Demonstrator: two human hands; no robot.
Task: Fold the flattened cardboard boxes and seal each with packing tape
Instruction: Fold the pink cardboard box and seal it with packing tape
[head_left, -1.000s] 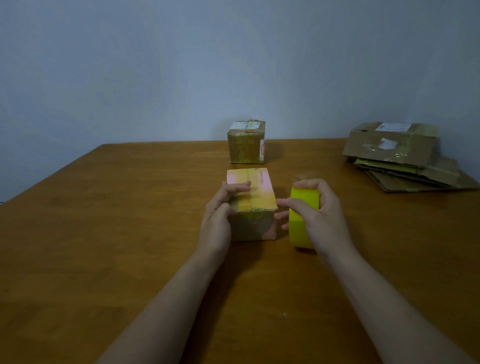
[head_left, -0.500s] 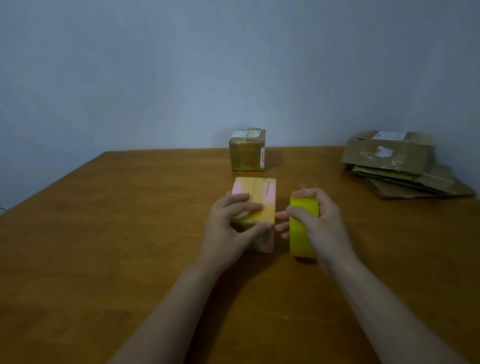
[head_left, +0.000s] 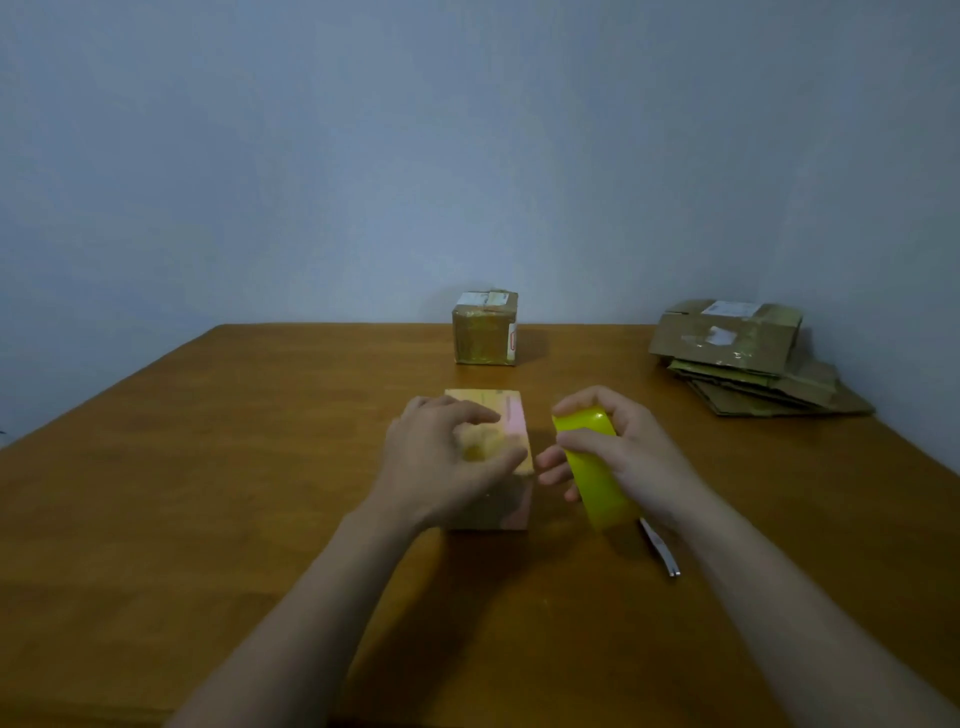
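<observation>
Left hand (head_left: 447, 460): on top of the small cardboard box (head_left: 506, 501), fingers curled over its top face and thumb against the near right edge. It is grasping the box. Motion blur hides whether anything is pinched between the fingertips.

Right hand (head_left: 636, 452): clasped round the yellow packing tape roll (head_left: 595, 475). The fingers wrap over the far side of the roll and the thumb crosses its outer band. The roll stands on edge, tilted, just right of the left hand and the box. A narrow gap separates roll and box.

Under the right wrist: a thin metal tool (head_left: 662, 553) lies on the wooden table (head_left: 208, 493). Its kind is not clear.

Beyond the left hand, near the far table edge: a sealed box (head_left: 485, 335), upright, with a white label on top.

Far right of the right hand: a stack of flattened cardboard boxes (head_left: 737, 353) by the wall.
</observation>
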